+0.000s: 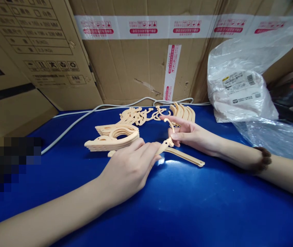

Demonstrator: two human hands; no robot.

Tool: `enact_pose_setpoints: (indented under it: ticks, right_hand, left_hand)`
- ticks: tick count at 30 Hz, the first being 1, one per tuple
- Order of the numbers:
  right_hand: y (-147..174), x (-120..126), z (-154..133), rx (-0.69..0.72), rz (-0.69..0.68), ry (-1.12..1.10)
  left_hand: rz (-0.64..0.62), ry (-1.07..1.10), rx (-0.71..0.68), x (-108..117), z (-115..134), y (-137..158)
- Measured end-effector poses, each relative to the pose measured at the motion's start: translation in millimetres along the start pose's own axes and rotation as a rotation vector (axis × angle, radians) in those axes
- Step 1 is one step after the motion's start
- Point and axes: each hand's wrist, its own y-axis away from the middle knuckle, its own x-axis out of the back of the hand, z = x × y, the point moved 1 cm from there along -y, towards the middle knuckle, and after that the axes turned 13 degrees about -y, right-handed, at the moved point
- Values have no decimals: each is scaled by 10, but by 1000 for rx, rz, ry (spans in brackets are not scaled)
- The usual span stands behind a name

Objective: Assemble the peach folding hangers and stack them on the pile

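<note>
My left hand (132,164) is closed around a beige plastic hanger arm (164,146), whose holed end sticks out past the fingers. In a pinch, my right hand (187,132) holds a thin curved hanger hook (171,124) upright, its base touching the end of that arm. Beneath both hands, a long slim beige strip (187,159) lies on the blue table; how it connects to the held parts is hidden. Just behind my left hand sits a stack of beige hanger pieces (110,137) with a round opening.
Loose curved hooks (136,116) lie heaped at the back, beside several nested curved arms (183,111). A white cable (71,132) runs behind them. Cardboard boxes (136,68) wall off the rear and left. At right stands a clear plastic bag (239,92) on the blue table (187,212).
</note>
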Motion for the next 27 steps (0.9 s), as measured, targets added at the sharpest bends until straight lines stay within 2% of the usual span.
enact_pose_setpoints:
  ticks: [13,27]
  right_hand:
    - [-24,28,32,28,3,84]
    - [-28,-26,14,42,16,182]
  left_hand:
    - [34,-115,-56,-49,13,45]
    - [-58,-150,-48,-32,17,62]
